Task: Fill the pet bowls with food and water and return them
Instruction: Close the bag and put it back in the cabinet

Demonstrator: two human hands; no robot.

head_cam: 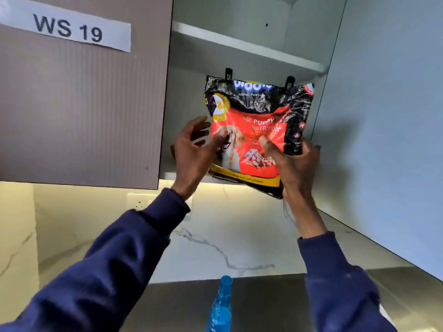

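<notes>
Head view, looking up: one bag of puppy food (257,130) sits at the lip of the open wall cabinet (239,56), two black clips (229,73) on its top edge. Both hands are up. Right hand (291,164) grips the bag's lower right corner; left hand (195,152) is spread open, thumb on the bag's front. One blue bottle (221,305) stands on the desk (182,305) below.

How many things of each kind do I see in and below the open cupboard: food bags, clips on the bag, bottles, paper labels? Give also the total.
Puppy food bag: 1
Black clips on the bag's top edge: 2
Blue bottle: 1
Paper label "WS 19": 1
Total: 5
</notes>
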